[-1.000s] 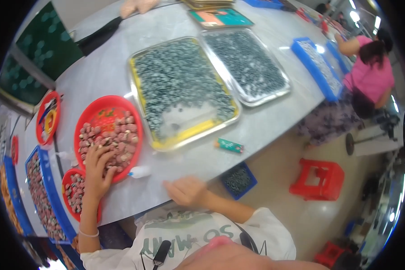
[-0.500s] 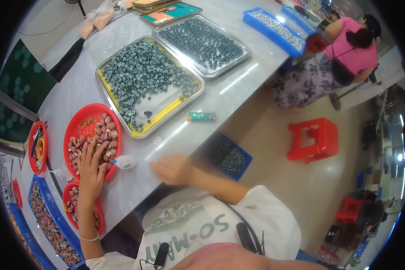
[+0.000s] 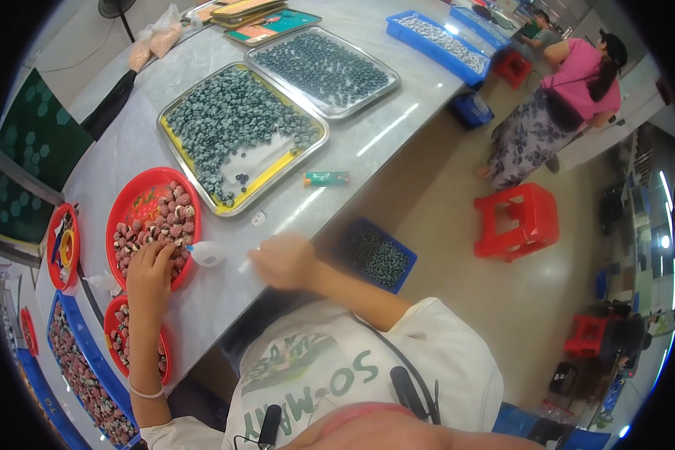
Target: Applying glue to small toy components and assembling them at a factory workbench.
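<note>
My left hand (image 3: 150,276) lies over the near side of a red round basin (image 3: 112,225), its fingers bent down and slightly apart on bumpy pinkish-brown bead-like pieces (image 3: 174,206). Its fingertips are partly hidden among them. At the table's front edge, my right hand (image 3: 283,261) is closed and smeared by motion; whatever it pinches does not show. Between the hands, a small white squeeze bottle (image 3: 207,253) with a blue tip lies against the basin's rim. A smaller red bowl (image 3: 169,361) with similar pieces stands beneath my left forearm.
Beyond are a metal tray (image 3: 240,212) of dark green beads and another bead tray (image 3: 345,116). A green tube-shaped pack (image 3: 325,179) lies nearer. A blue crate (image 3: 411,264) and red stool (image 3: 519,217) stand on the floor. A person in pink (image 3: 577,82) stands at right.
My left hand's fingers were stretched over the pieces; now they have drawn back and bent down into them. My right hand stays closed and blurred beside the table edge. The whole view has shifted slightly.
</note>
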`<state>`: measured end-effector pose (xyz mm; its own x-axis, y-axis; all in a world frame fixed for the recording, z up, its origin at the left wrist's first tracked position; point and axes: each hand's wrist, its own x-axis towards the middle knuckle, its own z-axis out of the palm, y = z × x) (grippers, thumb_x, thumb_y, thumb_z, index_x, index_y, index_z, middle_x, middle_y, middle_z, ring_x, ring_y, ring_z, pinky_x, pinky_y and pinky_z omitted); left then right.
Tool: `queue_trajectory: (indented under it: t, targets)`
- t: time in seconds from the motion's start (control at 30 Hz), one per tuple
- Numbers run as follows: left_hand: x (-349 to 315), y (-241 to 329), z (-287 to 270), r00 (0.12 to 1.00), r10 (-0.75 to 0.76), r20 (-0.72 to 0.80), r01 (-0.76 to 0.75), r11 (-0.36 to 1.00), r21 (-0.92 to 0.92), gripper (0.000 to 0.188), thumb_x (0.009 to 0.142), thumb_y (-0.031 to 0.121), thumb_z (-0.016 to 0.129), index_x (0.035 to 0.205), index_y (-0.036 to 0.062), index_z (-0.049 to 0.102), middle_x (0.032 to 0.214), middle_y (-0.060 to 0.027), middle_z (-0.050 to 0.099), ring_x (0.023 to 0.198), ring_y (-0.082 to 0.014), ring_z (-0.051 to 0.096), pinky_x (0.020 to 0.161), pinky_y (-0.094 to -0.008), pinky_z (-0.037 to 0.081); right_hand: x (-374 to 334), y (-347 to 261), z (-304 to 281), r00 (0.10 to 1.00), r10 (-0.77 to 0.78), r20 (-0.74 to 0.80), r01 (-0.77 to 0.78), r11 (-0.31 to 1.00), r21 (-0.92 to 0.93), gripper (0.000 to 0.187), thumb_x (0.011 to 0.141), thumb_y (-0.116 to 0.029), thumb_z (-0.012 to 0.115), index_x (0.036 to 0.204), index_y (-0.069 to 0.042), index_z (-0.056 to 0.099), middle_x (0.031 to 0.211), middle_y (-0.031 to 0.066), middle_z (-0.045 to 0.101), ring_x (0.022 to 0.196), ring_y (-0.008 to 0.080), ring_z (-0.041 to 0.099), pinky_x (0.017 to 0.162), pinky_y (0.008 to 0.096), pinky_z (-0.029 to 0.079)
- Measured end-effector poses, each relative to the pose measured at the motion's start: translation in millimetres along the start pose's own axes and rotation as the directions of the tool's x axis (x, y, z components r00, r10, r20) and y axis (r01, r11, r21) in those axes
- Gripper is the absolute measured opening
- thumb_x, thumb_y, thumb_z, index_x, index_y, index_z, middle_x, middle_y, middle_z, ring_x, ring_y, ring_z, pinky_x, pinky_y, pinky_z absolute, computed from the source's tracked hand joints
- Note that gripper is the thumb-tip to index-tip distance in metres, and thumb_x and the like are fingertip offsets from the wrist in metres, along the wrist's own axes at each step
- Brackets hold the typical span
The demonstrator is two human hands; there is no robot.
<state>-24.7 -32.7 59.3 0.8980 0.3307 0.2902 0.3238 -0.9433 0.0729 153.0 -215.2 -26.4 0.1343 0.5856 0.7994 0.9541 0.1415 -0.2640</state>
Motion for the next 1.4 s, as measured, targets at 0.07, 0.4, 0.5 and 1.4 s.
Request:
queue_trajectory:
  t: [0.07,0.4,0.5,1.4]
  targets:
    - [1.1,3.2,0.0,1.000,-0.007,-0.029,0.007,1.000,-0.009,0.023,0.069,0.002,0.059,0.092,0.0033,0.060,0.095,-0.0104,0.057,0.091,-0.0280,0.053,0.082,-0.0380,0.041,-0.2,-0.2,0.2,1.000,-0.005,-0.019,0.006,1.000,0.031,0.015,0.063,-0.011,0.059,0.077,-0.007,0.055,0.064,0.0030,0.047,0.057,0.0182,0.049,0.051,0.0289,0.038]
    - [10.0,12.2,-16.7,0.989,-0.126,-0.072,0.121,0.990,-0.066,0.028,0.069,-0.007,0.052,0.094,0.0037,0.059,0.095,-0.0121,0.053,0.093,-0.0296,0.051,0.082,-0.0353,0.040,-1.7,4.6,-1.9,1.000,-0.017,0.023,0.015,0.997,0.078,0.015,0.064,-0.013,0.059,0.077,-0.008,0.054,0.065,0.0025,0.045,0.059,0.0178,0.048,0.054,0.0293,0.038]
    - [1.8,28.5,-40.8,0.954,-0.272,-0.130,0.192,0.880,-0.435,0.017,0.078,-0.007,0.047,0.092,-0.0016,0.055,0.093,-0.0118,0.050,0.089,-0.0253,0.050,0.079,-0.0288,0.039,-3.1,6.6,-2.6,1.000,-0.006,0.011,0.005,0.996,0.086,0.013,0.064,-0.012,0.059,0.075,-0.008,0.053,0.065,0.0024,0.043,0.059,0.0176,0.048,0.054,0.0291,0.037]
    - [-69.1,67.3,50.4,0.803,-0.528,0.277,0.010,-0.452,-0.892,0.019,0.075,-0.003,0.061,0.093,0.0002,0.055,0.099,-0.0104,0.055,0.088,-0.0175,0.057,0.078,-0.0283,0.047,54.3,-16.6,15.2,0.837,0.339,0.430,-0.514,0.757,0.403,0.045,0.063,-0.009,0.072,0.104,-0.004,0.056,0.103,0.0066,0.059,0.093,0.0227,0.054,0.079,0.0317,0.042]
